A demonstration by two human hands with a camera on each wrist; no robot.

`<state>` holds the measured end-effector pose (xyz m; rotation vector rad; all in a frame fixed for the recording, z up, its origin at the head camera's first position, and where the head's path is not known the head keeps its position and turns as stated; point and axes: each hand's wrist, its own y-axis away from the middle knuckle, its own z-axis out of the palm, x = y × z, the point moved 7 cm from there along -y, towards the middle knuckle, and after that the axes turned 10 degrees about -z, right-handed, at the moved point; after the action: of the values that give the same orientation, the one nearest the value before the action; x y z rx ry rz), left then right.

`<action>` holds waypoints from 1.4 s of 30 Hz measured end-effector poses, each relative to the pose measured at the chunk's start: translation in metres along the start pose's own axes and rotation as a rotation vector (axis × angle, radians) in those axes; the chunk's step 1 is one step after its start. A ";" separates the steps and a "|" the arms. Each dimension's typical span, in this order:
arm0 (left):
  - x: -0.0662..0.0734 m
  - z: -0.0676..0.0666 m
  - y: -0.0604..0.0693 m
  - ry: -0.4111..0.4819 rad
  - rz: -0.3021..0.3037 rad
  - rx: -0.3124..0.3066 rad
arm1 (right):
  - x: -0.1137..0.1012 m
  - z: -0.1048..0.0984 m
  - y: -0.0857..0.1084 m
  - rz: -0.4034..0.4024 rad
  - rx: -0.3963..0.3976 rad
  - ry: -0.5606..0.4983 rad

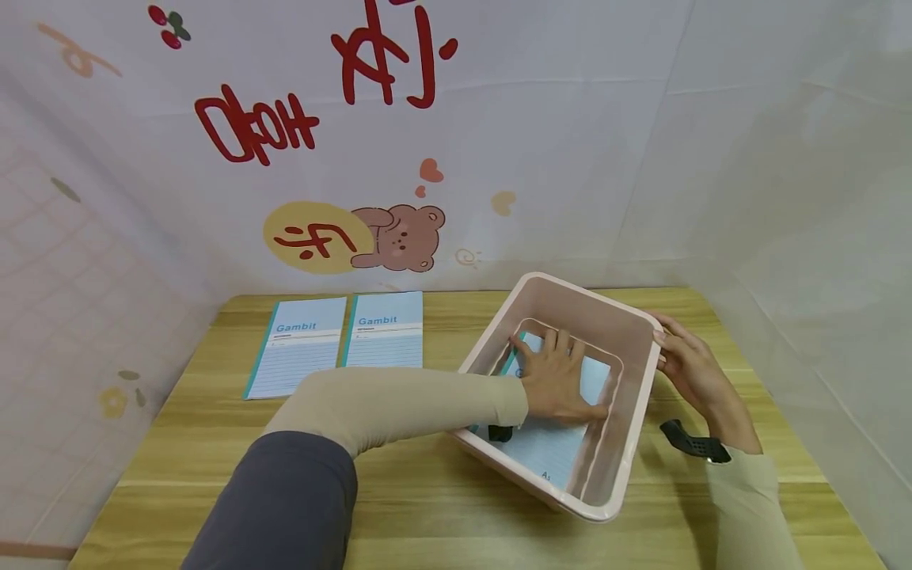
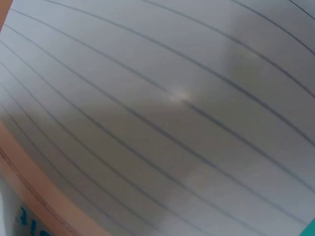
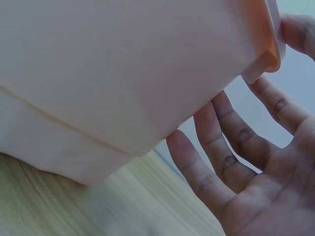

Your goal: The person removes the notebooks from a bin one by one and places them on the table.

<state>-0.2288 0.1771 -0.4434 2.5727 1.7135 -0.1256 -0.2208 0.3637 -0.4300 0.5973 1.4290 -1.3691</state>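
- Working at a wood-grain table [image 1: 399, 507] before a white backdrop [image 1: 570, 174] printed with a brown bear [image 1: 409, 241].
- Head view: spreading the left hand [image 1: 556, 385] wide inside a pale pink plastic bin [image 1: 637, 427], resting on a Gambit notebook [image 1: 543, 457] lying in the bottom; gripping the bin's far right corner with the right hand [image 1: 686, 362], thumb over the rim. Also showing two more Gambit notebooks [image 1: 298, 348] [image 1: 382, 344] lying side by side, left of the bin.
- Apparently pressing the notebook flat; best done by pressing evenly, avoiding bent cover edges against the walls, and holding the bin firm.
- Left wrist view: showing the lined cover close up, but not showing enough fingers to tell their spread.
- Right wrist view: touching the bin's outer wall with slightly bent fingertips, holding the palm apart from it.
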 end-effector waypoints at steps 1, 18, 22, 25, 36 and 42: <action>0.000 -0.002 0.001 0.005 -0.002 0.017 | 0.000 0.000 0.000 0.001 0.001 0.000; -0.002 -0.043 0.005 0.055 0.050 0.192 | 0.003 0.000 -0.002 0.007 -0.003 0.002; -0.007 -0.058 0.002 0.078 0.052 0.213 | 0.004 0.000 0.000 0.012 -0.006 0.011; -0.011 -0.071 0.001 0.097 0.052 0.218 | 0.003 0.000 0.001 0.015 -0.009 0.015; -0.030 -0.115 -0.007 0.144 0.014 0.121 | 0.002 -0.001 -0.001 0.021 -0.047 -0.009; -0.042 -0.138 -0.010 0.167 -0.012 0.098 | 0.000 -0.001 -0.001 0.020 -0.041 -0.013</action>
<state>-0.2484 0.1545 -0.3018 2.7140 1.8205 0.0054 -0.2223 0.3639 -0.4300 0.5739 1.4341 -1.3228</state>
